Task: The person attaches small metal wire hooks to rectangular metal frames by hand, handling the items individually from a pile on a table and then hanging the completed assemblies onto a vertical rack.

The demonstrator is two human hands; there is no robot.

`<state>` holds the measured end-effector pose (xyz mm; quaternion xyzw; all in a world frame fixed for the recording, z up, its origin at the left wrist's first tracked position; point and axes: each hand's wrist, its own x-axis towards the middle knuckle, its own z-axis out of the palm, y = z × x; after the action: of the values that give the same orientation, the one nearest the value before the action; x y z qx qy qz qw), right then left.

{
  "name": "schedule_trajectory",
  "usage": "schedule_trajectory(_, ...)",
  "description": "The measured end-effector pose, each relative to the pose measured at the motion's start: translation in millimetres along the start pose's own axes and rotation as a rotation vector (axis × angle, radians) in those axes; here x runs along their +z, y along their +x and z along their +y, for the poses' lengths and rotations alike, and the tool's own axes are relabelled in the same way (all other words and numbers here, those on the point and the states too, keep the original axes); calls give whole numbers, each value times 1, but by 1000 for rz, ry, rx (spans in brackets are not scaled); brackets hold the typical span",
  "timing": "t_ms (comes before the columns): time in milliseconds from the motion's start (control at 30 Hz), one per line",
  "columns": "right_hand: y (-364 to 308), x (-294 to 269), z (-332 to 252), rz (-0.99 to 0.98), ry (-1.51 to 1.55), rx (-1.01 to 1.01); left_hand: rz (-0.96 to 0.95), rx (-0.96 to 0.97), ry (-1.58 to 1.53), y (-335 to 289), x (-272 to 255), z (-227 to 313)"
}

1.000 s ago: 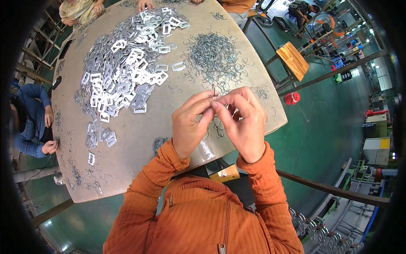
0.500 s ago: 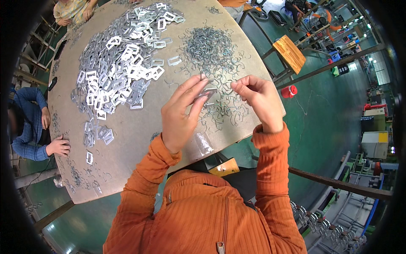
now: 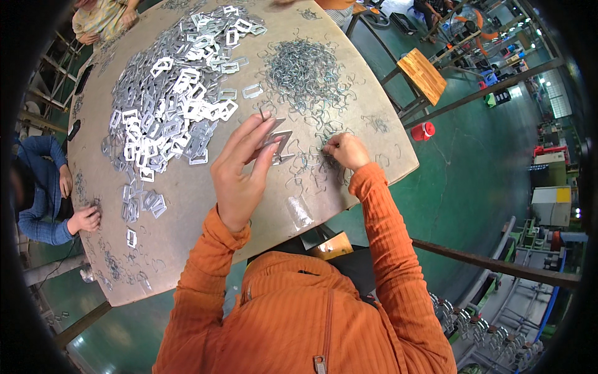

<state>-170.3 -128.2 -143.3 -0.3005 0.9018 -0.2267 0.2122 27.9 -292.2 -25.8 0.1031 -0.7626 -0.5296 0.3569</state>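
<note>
Between the thumb and fingers of my left hand (image 3: 235, 177) are a few flat metal frames (image 3: 284, 142) with rectangular openings. A thin bent wire stands out above those fingertips. To the right, my right hand (image 3: 349, 151) reaches down to the tabletop with its fingers pinched together among loose bent wire hooks (image 3: 311, 167). Whatever its fingertips hold is too small to make out. Beyond both hands lies a dense heap of wire hooks (image 3: 304, 71). A large pile of metal frames (image 3: 180, 87) spreads over the table to the left of that heap.
The brown table (image 3: 187, 230) has a corner at the right. Another person's blue sleeve (image 3: 50, 230) and hands are at its left edge, and a person in a patterned shirt (image 3: 106, 22) is at the far left. A wooden stool (image 3: 422, 75) and red bucket (image 3: 423, 131) stand beyond the right edge.
My right hand has moved down and left, from beside the left hand to the loose hooks. My left hand has shifted left, still holding the metal frames, which now show more clearly.
</note>
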Motion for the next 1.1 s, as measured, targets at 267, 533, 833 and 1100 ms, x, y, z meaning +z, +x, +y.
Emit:
schedule_trajectory(267, 25, -22, -20, -307, -11, -56, 20, -10, 32, 1, -8, 0)
schedule_trajectory(533, 45, -23, -21, -460, 158, 146, 97, -43, -7, 6, -13, -4)
schedule_trajectory(833, 88, 10, -22, 120, -326, -223, 69, -62, 21, 9, -12, -4)
schedule_trajectory(1100, 41, -23, -57, 289, 236, -289, 52, -31, -40, 8, -6, 1)
